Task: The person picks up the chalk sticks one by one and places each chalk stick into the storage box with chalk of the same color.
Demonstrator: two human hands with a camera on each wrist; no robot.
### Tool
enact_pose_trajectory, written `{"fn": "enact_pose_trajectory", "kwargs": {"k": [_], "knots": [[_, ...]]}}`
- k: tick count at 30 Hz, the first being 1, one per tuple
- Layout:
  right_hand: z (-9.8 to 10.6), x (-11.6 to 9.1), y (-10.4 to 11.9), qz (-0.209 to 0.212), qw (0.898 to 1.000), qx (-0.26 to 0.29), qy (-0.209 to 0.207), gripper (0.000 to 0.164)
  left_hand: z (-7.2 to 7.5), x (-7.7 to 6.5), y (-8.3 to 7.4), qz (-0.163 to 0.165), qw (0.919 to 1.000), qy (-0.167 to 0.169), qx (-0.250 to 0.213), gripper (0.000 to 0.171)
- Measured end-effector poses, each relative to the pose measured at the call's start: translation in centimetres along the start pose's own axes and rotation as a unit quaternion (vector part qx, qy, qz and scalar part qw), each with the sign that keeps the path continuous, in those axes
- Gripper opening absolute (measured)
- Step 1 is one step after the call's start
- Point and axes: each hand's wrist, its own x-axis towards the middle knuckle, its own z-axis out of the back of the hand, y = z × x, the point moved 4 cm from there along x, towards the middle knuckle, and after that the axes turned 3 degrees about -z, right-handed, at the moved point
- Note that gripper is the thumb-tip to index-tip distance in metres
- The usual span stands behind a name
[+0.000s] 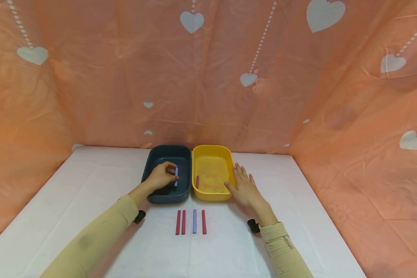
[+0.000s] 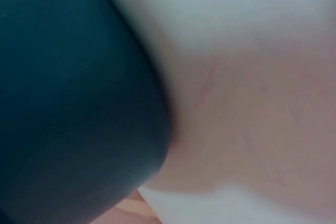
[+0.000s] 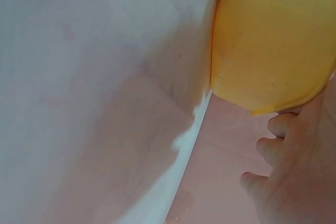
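In the head view my left hand (image 1: 161, 177) reaches into the dark blue tray (image 1: 166, 198), pinching a lavender stick of chalk (image 1: 176, 181) between thumb and fingers. The left wrist view shows mostly the dark tray's outer wall (image 2: 79, 103). My right hand (image 1: 244, 188) lies at the right rim of the yellow tray (image 1: 213, 196), fingers extended and spread, the thumb over its near corner. One red stick of chalk (image 1: 197, 182) is inside that yellow tray. In the right wrist view several fingers show beside the yellow wall (image 3: 273, 40).
In front of the trays, three red chalk sticks (image 1: 183, 222) and one lavender chalk stick (image 1: 194, 221) lie in a row on the white tabletop (image 1: 153, 251). Both trays stand side by side near the orange backdrop (image 1: 194, 96) with white hearts.
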Motion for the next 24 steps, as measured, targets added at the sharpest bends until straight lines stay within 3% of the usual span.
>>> {"fn": "enact_pose_trajectory", "kwargs": {"k": [5, 24], "knots": [[-0.1, 0.0, 0.0, 0.003, 1.0, -0.005, -0.003, 0.08, -0.5, 0.6, 0.2, 0.016, 0.9997, 0.016, 0.009, 0.049], [0.2, -0.1, 0.2, -0.002, 1.0, -0.004, -0.002, 0.08, -2.3, 1.9, -0.2, -0.004, 0.9982, 0.027, 0.054, 0.046]]}}
